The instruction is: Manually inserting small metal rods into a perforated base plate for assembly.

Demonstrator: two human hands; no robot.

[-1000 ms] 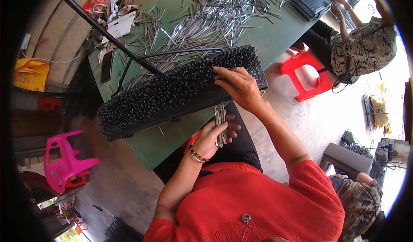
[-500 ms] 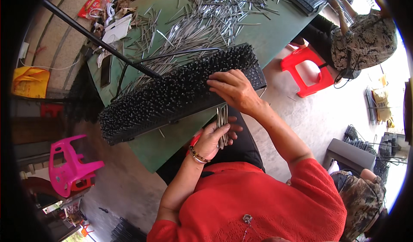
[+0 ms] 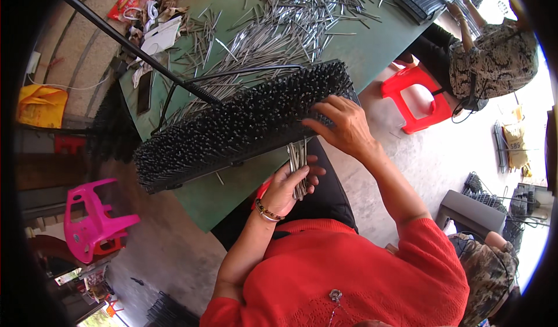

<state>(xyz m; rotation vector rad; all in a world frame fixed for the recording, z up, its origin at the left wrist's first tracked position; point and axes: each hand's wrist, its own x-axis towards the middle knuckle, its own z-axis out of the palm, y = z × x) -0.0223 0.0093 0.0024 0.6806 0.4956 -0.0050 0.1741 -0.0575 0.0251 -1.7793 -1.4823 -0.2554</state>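
Observation:
A long black brush head [image 3: 244,124] with dense dark bristles lies slantwise across the near edge of the green table. My right hand [image 3: 347,128] is over its right end, thumb and fingers apart, fingertips at the bristles; nothing shows between them. Just below the brush, my left hand [image 3: 285,187] is closed round a bundle of thin metal strips [image 3: 298,158], held roughly upright. A black rod [image 3: 128,51] runs from the brush toward the upper left. Loose metal strips [image 3: 290,25] lie heaped behind the brush.
The green table [image 3: 360,48] also bears a phone [image 3: 145,93] and a red packet [image 3: 129,3]. A red stool [image 3: 415,100] stands to the right by a seated person [image 3: 494,60]. Another person [image 3: 488,269] is at lower right. A pink chair [image 3: 93,219] stands at left.
My right hand has shifted right and slightly down along the brush, its fingers spreading more. My left hand keeps hold of the metal strips, nearly still.

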